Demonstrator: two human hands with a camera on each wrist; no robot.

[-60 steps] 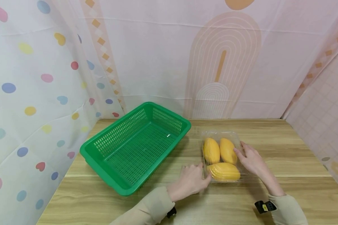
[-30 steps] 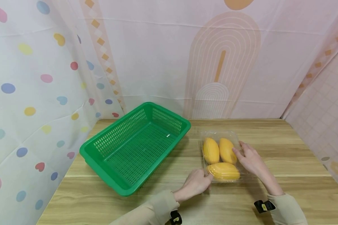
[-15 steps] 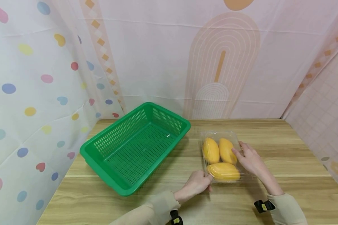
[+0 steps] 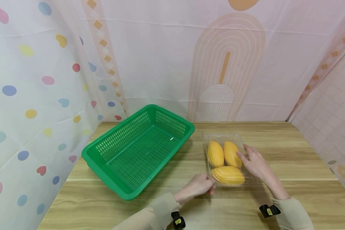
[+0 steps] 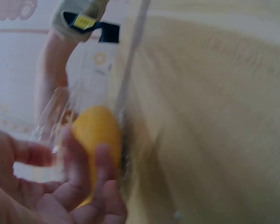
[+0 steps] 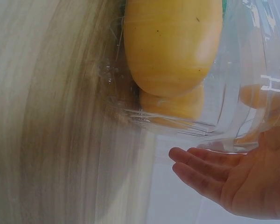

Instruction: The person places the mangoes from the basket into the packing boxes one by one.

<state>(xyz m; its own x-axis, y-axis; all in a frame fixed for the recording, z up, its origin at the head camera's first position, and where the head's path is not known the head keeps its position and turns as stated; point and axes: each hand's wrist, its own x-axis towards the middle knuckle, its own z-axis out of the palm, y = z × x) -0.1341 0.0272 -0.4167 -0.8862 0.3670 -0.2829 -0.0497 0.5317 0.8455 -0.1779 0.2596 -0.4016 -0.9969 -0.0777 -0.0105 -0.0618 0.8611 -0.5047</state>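
Observation:
A clear plastic clamshell box (image 4: pixel 224 138) lies on the table, with three yellow mangoes (image 4: pixel 228 175) inside. At its near left corner is my left hand (image 4: pixel 199 184), fingers curled. The left wrist view shows the left thumb and index fingertip close together at the clear plastic, blurred, in front of a mango (image 5: pixel 99 128). My right hand (image 4: pixel 256 162) rests along the box's right side, thumb over the lid's edge. In the right wrist view its fingers (image 6: pixel 205 170) are straight against the plastic, below a mango (image 6: pixel 172 42).
A green perforated plastic basket (image 4: pixel 109 183) stands left of the box, a small white speck (image 4: pixel 171 139) on its floor. The wooden table (image 4: pixel 290 153) ends at patterned cloth (image 4: pixel 161 48) behind and on both sides. Both wrists carry black bands.
My left hand has turned and drawn slightly down and left at the box's corner, its fingers more curled. The right hand has barely moved; box, mangoes and basket stay put.

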